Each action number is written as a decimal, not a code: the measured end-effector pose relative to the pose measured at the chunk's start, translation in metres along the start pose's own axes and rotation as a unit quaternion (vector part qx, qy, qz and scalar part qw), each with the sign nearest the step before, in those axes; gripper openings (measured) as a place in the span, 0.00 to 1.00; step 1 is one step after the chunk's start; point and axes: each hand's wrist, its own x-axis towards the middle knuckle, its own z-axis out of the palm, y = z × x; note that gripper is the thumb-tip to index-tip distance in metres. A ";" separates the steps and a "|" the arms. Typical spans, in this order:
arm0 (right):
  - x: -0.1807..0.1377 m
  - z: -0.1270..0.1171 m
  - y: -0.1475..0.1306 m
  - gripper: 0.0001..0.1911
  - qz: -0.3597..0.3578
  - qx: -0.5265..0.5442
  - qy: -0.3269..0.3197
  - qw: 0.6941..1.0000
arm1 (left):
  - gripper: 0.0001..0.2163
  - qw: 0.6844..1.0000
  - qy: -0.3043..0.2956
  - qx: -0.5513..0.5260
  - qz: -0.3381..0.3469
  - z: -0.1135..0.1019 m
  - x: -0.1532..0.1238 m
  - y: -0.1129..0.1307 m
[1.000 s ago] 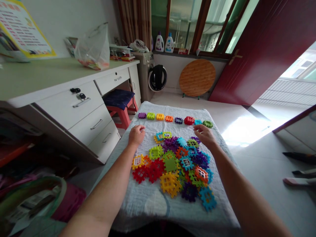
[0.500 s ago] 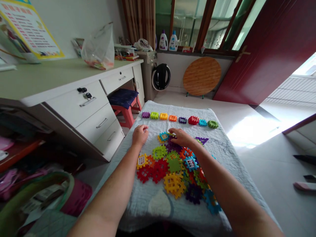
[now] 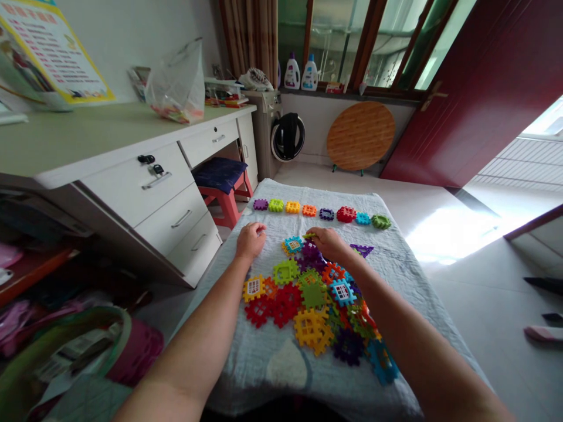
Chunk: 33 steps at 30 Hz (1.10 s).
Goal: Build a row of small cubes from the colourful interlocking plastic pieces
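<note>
My right hand (image 3: 329, 242) pinches a yellow-green interlocking plastic building piece (image 3: 309, 235), seen nearly edge-on, over the far end of a loose pile. Just below it lie purple pieces (image 3: 310, 253), and a blue-and-yellow window piece (image 3: 292, 245) is to its left. Resting on the cloth left of the pile, my left hand (image 3: 251, 240) has its fingers curled together, with nothing visible in them. The pile holds red (image 3: 285, 305), yellow (image 3: 313, 329), green (image 3: 285, 272) and blue (image 3: 342, 291) notched pieces, partly hidden by my right forearm.
Across the far end of the cloth-covered table (image 3: 281, 366) runs a row of small coloured blocks, from a purple block (image 3: 260, 204) to a green block (image 3: 380, 221). A purple triangle (image 3: 362, 250) lies beyond my right wrist. A desk (image 3: 145, 126) and a stool (image 3: 220, 176) stand left.
My right hand has shifted slightly to the right with the yellow-green piece, which shows more clearly now. My left hand stays in place.
</note>
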 end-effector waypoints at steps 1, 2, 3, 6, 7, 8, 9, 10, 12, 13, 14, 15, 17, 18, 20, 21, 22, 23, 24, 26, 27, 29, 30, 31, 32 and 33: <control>-0.004 -0.005 0.002 0.15 0.002 -0.009 0.008 1.000 | 0.10 1.000 -0.002 -0.003 0.002 0.000 0.001 -0.001; -0.008 -0.011 0.005 0.15 0.003 -0.020 0.016 1.000 | 0.10 1.000 -0.002 -0.005 0.003 0.000 0.001 -0.002; -0.012 -0.016 0.008 0.15 0.005 -0.030 0.023 0.999 | 0.10 1.000 -0.002 -0.007 0.003 0.000 0.001 -0.002; -0.027 -0.027 0.022 0.16 0.026 -0.055 0.046 0.997 | 0.10 1.000 -0.005 -0.005 0.002 0.001 0.003 -0.003; -0.031 -0.028 0.025 0.16 0.037 -0.062 0.052 0.996 | 0.10 1.000 -0.006 -0.003 0.002 0.002 0.003 -0.003; -0.036 -0.028 0.028 0.17 0.047 -0.070 0.057 0.995 | 0.10 1.000 -0.007 -0.001 0.003 0.002 0.003 -0.003; -0.040 -0.027 0.031 0.17 0.053 -0.078 0.059 0.994 | 0.10 1.000 -0.009 -0.001 0.004 0.002 0.003 -0.003; -0.043 -0.024 0.032 0.18 0.052 -0.085 0.057 0.993 | 0.10 1.000 -0.010 -0.001 0.005 0.002 0.003 -0.003; -0.049 -0.016 0.033 0.18 0.033 -0.089 0.041 0.995 | 0.10 1.000 -0.011 -0.004 0.004 0.001 0.004 -0.002; -0.052 -0.011 0.033 0.19 0.021 -0.084 0.031 0.996 | 0.10 1.000 -0.011 -0.006 0.004 0.001 0.004 -0.002; -0.054 -0.007 0.033 0.22 0.010 -0.076 0.021 0.997 | 0.10 1.000 -0.011 -0.007 0.004 0.000 0.003 -0.001; -0.055 -0.003 0.034 0.24 0.003 -0.066 0.013 0.998 | 0.10 1.000 -0.011 -0.009 0.004 0.000 0.003 -0.001; -0.057 0.002 0.037 0.27 0.000 -0.040 0.013 0.999 | 0.09 1.000 -0.010 -0.013 0.006 0.000 0.003 -0.001; -0.057 0.004 0.039 0.26 0.000 -0.025 0.020 0.999 | 0.09 1.000 -0.009 -0.014 0.007 -0.001 0.003 -0.001; -0.057 0.005 0.042 0.25 -0.004 0.001 0.039 0.999 | 0.09 1.000 -0.009 -0.015 0.007 -0.001 0.003 -0.001; -0.057 0.005 0.044 0.24 -0.009 0.011 0.048 0.999 | 0.09 1.000 -0.010 -0.014 0.006 -0.001 0.003 -0.001; -0.057 0.005 0.044 0.23 -0.014 0.020 0.057 0.998 | 0.09 1.000 -0.011 -0.013 0.005 -0.001 0.003 0.000; -0.057 0.004 0.044 0.23 -0.016 0.027 0.065 0.997 | 0.09 1.000 -0.012 -0.011 0.004 -0.001 0.003 0.000; -0.057 0.003 0.044 0.23 -0.015 0.036 0.073 0.997 | 0.09 1.000 -0.013 -0.010 0.004 -0.001 0.003 -0.001; -0.058 0.001 0.043 0.23 -0.005 0.056 0.095 0.994 | 0.09 1.000 -0.013 -0.008 0.006 0.000 0.004 -0.001; -0.058 -0.001 0.042 0.23 0.004 0.065 0.109 0.992 | 0.09 1.000 -0.014 -0.008 0.008 0.000 0.004 -0.001; -0.059 -0.004 0.044 0.21 0.021 0.078 0.142 0.987 | 0.10 1.000 -0.017 -0.011 0.011 -0.001 0.004 -0.002; -0.060 -0.006 0.046 0.21 0.028 0.083 0.159 0.983 | 0.10 1.000 -0.019 -0.013 0.013 -0.001 0.004 -0.002; -0.060 -0.008 0.048 0.21 0.035 0.088 0.174 0.980 | 0.10 1.000 -0.020 -0.015 0.014 -0.001 0.004 -0.002; -0.061 -0.010 0.052 0.21 0.042 0.096 0.187 0.977 | 0.10 1.000 -0.020 -0.016 0.014 -0.001 0.004 -0.002; -0.062 -0.012 0.056 0.21 0.050 0.112 0.198 0.973 | 0.10 1.000 -0.020 -0.015 0.014 -0.001 0.004 -0.002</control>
